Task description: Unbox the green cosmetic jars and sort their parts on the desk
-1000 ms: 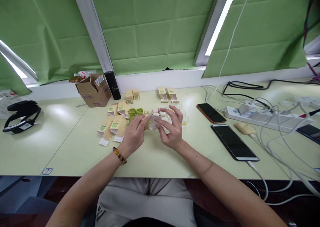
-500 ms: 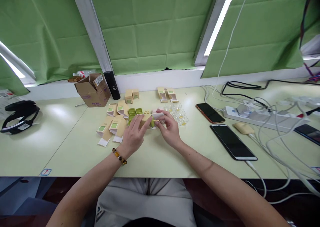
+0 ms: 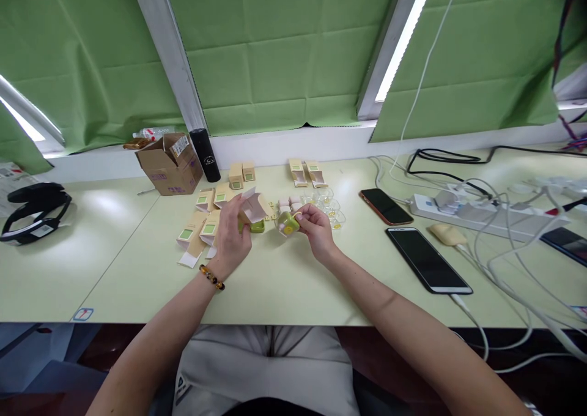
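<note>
My left hand (image 3: 233, 235) grips a small beige cardboard box (image 3: 255, 208), whose open end faces right. In the fingertips of my right hand (image 3: 317, 232) hangs a small green case (image 3: 288, 222) with a yellow spot and a clear front, pinched by its loop. The case is apart from the box. Green square pieces (image 3: 257, 227) lie partly hidden behind my left hand. Between the hands are small yellow parts (image 3: 271, 213) and pale pink pieces (image 3: 284, 204). Clear plastic covers (image 3: 328, 203) with yellow marks sit beyond my right hand.
Several beige boxes (image 3: 193, 230) lie on the left, with more boxes (image 3: 235, 175) at the back. A brown carton (image 3: 174, 171) and black bottle (image 3: 205, 156) stand back left. Phones (image 3: 428, 260), a power strip (image 3: 481, 217) and tangled cables are on the right.
The green case is now outside the box, in my right hand. My left hand has moved left with the box, turning its open end into view.
</note>
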{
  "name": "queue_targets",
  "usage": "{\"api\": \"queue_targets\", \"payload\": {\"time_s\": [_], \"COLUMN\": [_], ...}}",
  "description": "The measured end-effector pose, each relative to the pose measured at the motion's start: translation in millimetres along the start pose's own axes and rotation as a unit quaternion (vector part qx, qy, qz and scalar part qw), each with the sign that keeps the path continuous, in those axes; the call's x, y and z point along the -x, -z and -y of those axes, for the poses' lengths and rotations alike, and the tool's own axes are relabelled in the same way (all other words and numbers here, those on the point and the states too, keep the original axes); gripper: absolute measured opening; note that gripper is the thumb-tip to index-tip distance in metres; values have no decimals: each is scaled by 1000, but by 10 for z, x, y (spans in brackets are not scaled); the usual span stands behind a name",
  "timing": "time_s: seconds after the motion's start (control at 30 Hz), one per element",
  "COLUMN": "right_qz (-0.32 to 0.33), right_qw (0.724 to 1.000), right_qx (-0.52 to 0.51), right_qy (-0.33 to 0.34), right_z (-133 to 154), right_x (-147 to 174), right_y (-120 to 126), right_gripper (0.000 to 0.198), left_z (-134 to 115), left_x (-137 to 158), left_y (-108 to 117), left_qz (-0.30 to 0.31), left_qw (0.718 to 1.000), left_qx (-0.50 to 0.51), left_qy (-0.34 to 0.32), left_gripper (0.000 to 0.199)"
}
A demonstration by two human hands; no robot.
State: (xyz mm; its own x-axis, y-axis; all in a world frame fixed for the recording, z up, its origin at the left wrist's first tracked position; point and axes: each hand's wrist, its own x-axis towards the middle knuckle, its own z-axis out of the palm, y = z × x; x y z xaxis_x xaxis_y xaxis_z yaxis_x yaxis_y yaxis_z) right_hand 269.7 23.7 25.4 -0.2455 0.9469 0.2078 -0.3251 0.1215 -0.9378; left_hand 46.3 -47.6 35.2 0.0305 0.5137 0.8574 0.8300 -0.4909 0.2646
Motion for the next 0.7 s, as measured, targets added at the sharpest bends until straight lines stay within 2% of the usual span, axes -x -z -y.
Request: {"api": "queue_targets", "payload": {"time_s": [0.1, 0.17, 0.27, 0.33, 0.4, 0.53, 0.63, 0.7], "right_qz": [52, 90, 122, 128, 128, 125, 122, 110], "right_qw": [990, 965, 904, 874, 859, 846, 847, 859], "right_qx": [124, 241, 401, 459, 486, 510, 505, 477], "right_qy": [29, 51, 82, 95, 97, 89, 115, 152], "right_z": [-45, -49, -7, 28, 53, 68, 62, 57], "right_x": [26, 70, 147, 183, 198, 201, 204, 209], "right_y": [-16, -39, -74, -93, -108, -128, -126, -118], "right_gripper": [32, 20, 7, 5, 5, 5, 7, 10], "left_z": [36, 21, -26, -48, -62, -91, -124, -146], "left_x": [43, 56, 36, 4, -30, -85, -118, -140], "left_y": [-43, -62, -69, -62, -47, 2, 41, 58], "left_qz": [-6, 2, 34, 44, 48, 80, 87, 98], "left_qw": [994, 980, 929, 888, 850, 785, 762, 749], "left_qx": [90, 167, 311, 392, 451, 529, 550, 561], "left_qy": [56, 111, 196, 238, 267, 311, 331, 338], "left_gripper": [66, 66, 72, 72, 69, 68, 64, 60]}}
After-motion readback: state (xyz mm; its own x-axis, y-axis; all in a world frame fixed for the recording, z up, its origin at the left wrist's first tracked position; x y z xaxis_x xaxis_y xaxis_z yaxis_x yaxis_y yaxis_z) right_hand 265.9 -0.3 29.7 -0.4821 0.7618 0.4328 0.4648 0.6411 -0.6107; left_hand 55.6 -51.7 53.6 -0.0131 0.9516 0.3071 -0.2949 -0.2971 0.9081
